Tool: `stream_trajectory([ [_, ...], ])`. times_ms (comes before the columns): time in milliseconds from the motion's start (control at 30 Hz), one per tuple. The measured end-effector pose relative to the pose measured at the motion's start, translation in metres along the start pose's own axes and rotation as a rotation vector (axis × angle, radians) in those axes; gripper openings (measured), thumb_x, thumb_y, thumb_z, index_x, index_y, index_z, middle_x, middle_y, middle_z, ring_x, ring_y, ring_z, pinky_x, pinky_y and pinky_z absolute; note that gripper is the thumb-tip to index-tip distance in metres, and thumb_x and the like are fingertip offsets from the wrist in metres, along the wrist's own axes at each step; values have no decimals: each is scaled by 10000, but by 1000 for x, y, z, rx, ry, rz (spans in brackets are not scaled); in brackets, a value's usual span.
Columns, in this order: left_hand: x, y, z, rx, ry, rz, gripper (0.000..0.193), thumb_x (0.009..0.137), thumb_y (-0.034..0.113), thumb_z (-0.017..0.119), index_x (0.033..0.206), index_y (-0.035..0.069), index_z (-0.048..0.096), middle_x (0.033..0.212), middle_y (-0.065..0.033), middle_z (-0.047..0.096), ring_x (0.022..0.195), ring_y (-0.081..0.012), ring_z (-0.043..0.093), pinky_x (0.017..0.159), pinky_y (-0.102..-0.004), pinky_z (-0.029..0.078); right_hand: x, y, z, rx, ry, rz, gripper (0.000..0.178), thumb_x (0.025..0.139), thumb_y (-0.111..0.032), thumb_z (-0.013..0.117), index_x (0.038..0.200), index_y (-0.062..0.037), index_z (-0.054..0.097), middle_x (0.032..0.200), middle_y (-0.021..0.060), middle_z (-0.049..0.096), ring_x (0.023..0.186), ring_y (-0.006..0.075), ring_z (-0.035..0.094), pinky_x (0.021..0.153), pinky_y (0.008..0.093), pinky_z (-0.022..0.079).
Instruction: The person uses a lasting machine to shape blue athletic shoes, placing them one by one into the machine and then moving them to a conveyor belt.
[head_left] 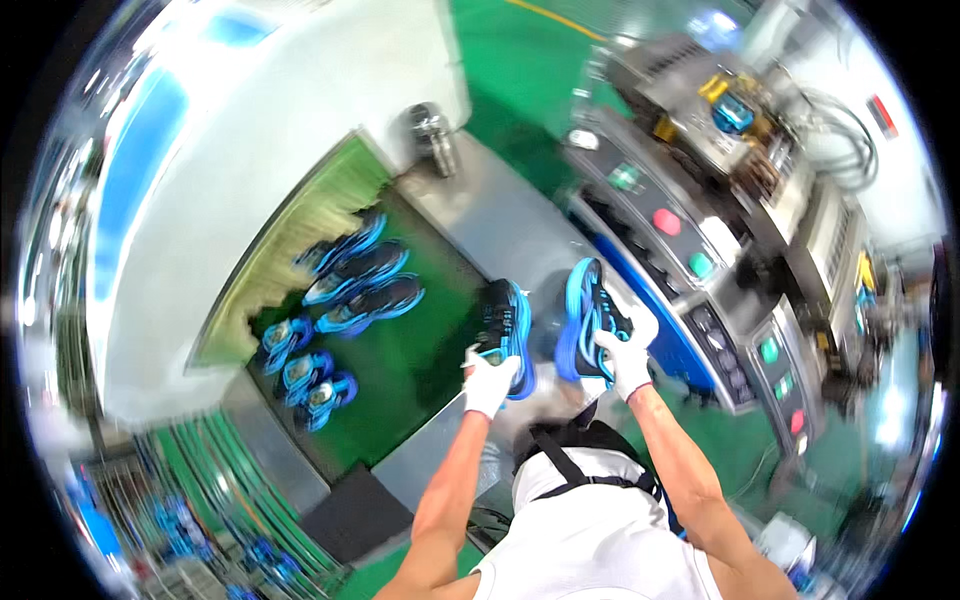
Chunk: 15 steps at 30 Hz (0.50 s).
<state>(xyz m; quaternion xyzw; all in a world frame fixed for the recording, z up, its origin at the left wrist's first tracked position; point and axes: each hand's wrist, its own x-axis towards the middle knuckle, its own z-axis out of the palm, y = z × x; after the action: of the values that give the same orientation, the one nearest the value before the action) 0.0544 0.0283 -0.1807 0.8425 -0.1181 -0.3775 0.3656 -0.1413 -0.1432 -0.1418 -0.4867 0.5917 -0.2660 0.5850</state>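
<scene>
My left hand (490, 384), in a white glove, is closed on the heel end of a black sneaker (497, 318) with a bright blue sole, its toe pointing away from me. To the right, my white-gloved right hand (627, 360) grips a second black and blue sneaker (577, 315). This one is tilted, so its blue-purple sole edge faces left. Both are held apart from each other in front of my waist. The left sneaker is over the edge of a green conveyor belt (400, 400); the right one is nearest the machine on the right.
Several more black and blue sneakers (365, 275) rest on the belt by a frayed, yellowish curtain (290, 235) under a white housing (290, 90). A metal cylinder (432, 140) stands on the belt's metal frame. At right is a machine with a button panel (670, 225). Racks (230, 490) lie lower left.
</scene>
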Motion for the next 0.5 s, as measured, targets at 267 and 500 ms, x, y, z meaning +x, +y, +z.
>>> stream_trajectory([
  [267, -194, 174, 94, 429, -562, 373, 590, 761, 311, 865, 1173, -51, 645, 1069, -171, 710, 966, -294, 687, 897, -430, 551, -195, 15, -196, -119, 414, 254, 819, 741, -445, 852, 1380, -35, 544, 1152, 208, 667, 859, 258, 682, 762, 412, 559],
  [500, -308, 122, 249, 669, -1079, 1055, 810, 732, 344, 873, 1321, -77, 510, 1167, -190, 670, 1049, -285, 638, 961, -389, 502, -373, 62, -293, 678, 1293, 231, 829, 727, -352, 883, 1391, -25, 508, 1025, 147, 671, 755, 184, 668, 627, 344, 539],
])
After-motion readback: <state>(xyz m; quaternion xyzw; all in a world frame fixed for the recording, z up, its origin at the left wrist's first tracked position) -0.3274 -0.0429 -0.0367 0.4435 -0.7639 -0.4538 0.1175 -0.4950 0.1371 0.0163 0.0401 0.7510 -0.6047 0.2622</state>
